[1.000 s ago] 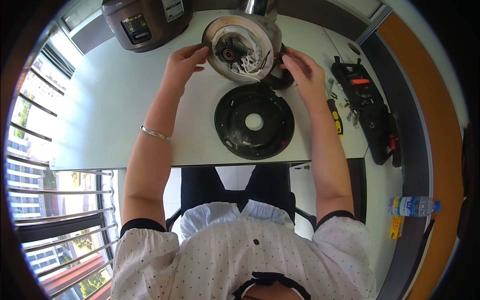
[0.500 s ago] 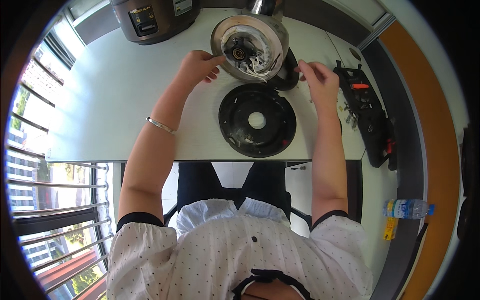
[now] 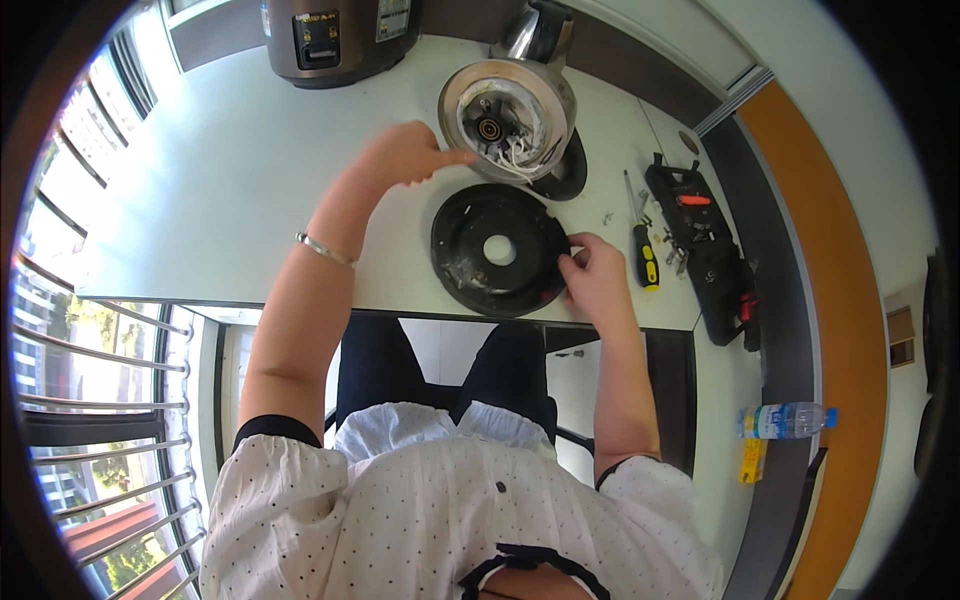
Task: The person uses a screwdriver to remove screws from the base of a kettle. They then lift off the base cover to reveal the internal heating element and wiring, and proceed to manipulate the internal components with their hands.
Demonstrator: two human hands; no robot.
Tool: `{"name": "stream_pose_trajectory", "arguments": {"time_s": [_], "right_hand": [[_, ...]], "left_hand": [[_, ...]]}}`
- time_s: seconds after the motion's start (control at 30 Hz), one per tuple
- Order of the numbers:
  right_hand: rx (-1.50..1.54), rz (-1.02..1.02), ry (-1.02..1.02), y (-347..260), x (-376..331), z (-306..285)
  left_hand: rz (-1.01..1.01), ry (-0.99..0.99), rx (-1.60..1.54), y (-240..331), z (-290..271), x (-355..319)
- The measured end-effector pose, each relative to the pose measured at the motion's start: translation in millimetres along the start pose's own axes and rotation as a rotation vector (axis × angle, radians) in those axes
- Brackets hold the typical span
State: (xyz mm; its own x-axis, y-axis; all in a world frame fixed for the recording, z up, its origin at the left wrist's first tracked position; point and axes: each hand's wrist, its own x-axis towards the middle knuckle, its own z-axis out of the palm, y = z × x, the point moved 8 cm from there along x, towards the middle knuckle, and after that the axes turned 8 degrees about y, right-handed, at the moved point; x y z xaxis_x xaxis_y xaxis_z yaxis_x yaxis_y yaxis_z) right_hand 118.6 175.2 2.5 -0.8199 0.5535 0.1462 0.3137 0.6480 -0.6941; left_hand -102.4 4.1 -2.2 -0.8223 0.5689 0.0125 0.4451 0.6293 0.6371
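Observation:
A metal electric kettle (image 3: 566,85) lies tipped on the white table, its opened underside facing me. Inside the opening sit a round black connector (image 3: 489,130) and white wires (image 3: 517,158). Nearer to me is a black round base cover (image 3: 470,262) with a hole in its centre. My right hand (image 3: 597,275) grips the cover's right edge between thumb and fingers. Slightly blurred, my left hand (image 3: 405,157) is at the kettle's lower left rim, one digit stretched toward it and the others loosely bent. I see nothing held in it; whether it touches the rim is unclear.
On the right lie a yellow-and-black screwdriver (image 3: 645,255), small metal bits (image 3: 678,258) and an open black tool case (image 3: 715,285). A brown cooker (image 3: 345,50) stands at the back left. A water bottle (image 3: 785,421) lies at the far right. Behind the kettle's opening is a black curved handle (image 3: 566,180).
My right hand has come down from beside the kettle to the base cover and taken hold of its edge. My left hand has shifted lower along the kettle rim. The screwdriver is now uncovered.

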Motion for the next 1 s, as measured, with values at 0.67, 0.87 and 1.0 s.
{"name": "stream_pose_trajectory", "arguments": {"time_s": [0.67, 0.87, 1.0], "right_hand": [[-0.191, -0.494, 0.568, -94, 48, -33], [-0.149, -0.336, 0.343, -85, 85, -11], [-0.145, -0.315, 0.357, -81, 89, -7]], "left_hand": [[-0.216, 0.451, 0.151, -142, -134, -86], [-0.436, 0.521, 0.134, -195, -156, -86], [-0.494, 0.566, 0.143, -198, -164, -91]]}}
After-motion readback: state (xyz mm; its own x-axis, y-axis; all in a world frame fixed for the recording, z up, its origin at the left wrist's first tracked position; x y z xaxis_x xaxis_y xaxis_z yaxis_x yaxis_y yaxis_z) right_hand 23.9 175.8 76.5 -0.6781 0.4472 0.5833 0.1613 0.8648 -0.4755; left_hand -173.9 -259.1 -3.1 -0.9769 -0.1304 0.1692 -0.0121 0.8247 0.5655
